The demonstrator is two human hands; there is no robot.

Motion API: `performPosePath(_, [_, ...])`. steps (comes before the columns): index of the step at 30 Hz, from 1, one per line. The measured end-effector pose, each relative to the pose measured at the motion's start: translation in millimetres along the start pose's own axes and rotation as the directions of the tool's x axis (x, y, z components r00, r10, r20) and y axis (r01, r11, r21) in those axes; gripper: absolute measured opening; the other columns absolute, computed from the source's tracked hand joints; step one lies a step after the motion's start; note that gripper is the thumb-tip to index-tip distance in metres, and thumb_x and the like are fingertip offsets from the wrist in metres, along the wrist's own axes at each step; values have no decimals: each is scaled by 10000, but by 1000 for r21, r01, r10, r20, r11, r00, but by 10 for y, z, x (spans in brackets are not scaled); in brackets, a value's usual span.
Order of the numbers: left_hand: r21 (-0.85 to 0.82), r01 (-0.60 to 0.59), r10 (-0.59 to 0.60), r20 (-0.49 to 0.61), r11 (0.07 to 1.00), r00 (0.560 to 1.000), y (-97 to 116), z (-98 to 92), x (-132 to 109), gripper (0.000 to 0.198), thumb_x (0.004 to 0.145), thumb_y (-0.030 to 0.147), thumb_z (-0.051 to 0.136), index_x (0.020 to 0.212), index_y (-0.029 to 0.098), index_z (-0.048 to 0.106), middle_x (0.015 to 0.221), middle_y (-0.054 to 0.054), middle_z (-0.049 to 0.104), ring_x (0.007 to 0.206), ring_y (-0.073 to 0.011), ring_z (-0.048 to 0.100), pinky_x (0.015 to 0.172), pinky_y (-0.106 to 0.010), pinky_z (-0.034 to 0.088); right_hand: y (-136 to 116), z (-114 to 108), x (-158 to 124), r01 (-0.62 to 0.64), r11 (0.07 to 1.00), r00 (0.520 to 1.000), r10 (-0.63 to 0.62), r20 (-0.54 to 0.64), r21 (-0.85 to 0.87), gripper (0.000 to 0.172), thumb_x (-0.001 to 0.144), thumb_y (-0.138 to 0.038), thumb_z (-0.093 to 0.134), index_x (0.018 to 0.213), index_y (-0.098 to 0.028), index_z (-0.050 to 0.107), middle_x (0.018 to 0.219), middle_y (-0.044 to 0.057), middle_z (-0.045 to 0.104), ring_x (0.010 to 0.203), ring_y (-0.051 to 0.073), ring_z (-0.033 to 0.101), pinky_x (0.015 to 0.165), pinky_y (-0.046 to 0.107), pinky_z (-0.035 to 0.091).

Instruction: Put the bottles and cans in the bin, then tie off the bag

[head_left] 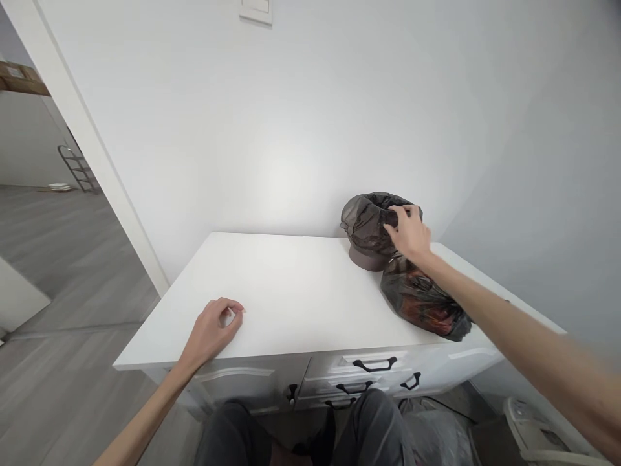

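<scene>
A small brown bin (365,256) lined with a dark plastic bag (365,223) stands at the back of a white cabinet top (291,291), against the wall. My right hand (410,232) reaches across and its fingers close on the liner's rim. A tied dark bag (422,299) with reddish contents lies in front of the bin, under my right forearm. My left hand (213,327) rests on the cabinet top near its front left, with its fingers curled loosely and nothing in them.
The cabinet has drawers with black handles (374,364) below its front edge. My knees show beneath. A white appliance (538,437) and a clear bag (431,433) sit on the floor at right. A doorway (53,213) opens at left onto grey flooring.
</scene>
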State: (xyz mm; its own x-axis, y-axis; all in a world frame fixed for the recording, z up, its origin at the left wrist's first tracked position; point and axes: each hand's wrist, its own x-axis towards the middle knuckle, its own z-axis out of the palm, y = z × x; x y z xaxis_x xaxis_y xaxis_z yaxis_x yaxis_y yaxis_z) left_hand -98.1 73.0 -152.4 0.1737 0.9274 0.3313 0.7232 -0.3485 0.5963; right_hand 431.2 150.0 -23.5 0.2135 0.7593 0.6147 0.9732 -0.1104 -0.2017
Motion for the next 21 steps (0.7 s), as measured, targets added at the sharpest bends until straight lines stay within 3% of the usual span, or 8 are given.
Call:
performPosePath(2, [6, 12, -12, -18, 1000, 1000, -2, -1, -3, 271, 913, 477, 583, 968, 248, 717, 928, -54, 735, 871, -253, 638, 774, -360, 488, -107, 132, -351, 122, 990, 992, -120, -36, 72, 629, 994, -414, 607, 1573, -208, 479, 1644, 221, 394, 1247, 367, 657, 1005, 544, 556])
performPosePath(5, [6, 15, -15, -32, 1000, 999, -16, 2, -12, 270, 913, 473, 589, 971, 248, 726, 927, -52, 741, 862, -247, 645, 759, -347, 486, -292, 416, -1027, 284, 930, 947, -310, 82, 234, 628, 1024, -420, 534, 1610, -221, 428, 1671, 192, 376, 1398, 376, 560, 1117, 571, 507])
performPosePath(7, [1, 24, -24, -42, 1000, 999, -32, 8, -12, 272, 908, 479, 596, 970, 251, 730, 934, -48, 745, 872, -245, 652, 771, -342, 488, -397, 627, -1462, 301, 898, 910, -371, 184, 323, 626, 1045, -436, 494, 1629, -227, 403, 1668, 168, 418, 1492, 351, 479, 1210, 559, 432])
performPosePath(10, [-11, 74, -75, -53, 997, 996, -40, 4, 2, 298, 902, 512, 602, 977, 255, 733, 950, -43, 753, 884, -243, 665, 788, -337, 492, -499, 879, -1911, 210, 897, 894, -337, 294, 389, 642, 1088, -473, 397, 1649, -162, 369, 1689, 168, 416, 1584, 295, 365, 1297, 505, 319])
performPosePath(14, [-66, 163, -165, -33, 984, 986, 25, -45, 21, 343, 888, 562, 618, 997, 257, 732, 936, -32, 763, 861, -230, 688, 774, -321, 503, -565, 992, -2070, 75, 944, 872, -219, 439, 322, 685, 1109, -534, 290, 1628, -107, 421, 1723, 175, 347, 1633, 278, 257, 1340, 495, 186])
performPosePath(21, [-107, 198, -205, -55, 974, 977, 182, -107, 10, 379, 858, 586, 641, 993, 246, 737, 894, -35, 773, 834, -232, 703, 750, -313, 520, -611, 945, -2036, 88, 964, 861, -201, 468, 251, 695, 1115, -532, 243, 1645, -112, 404, 1742, 147, 302, 1642, 251, 225, 1349, 474, 137])
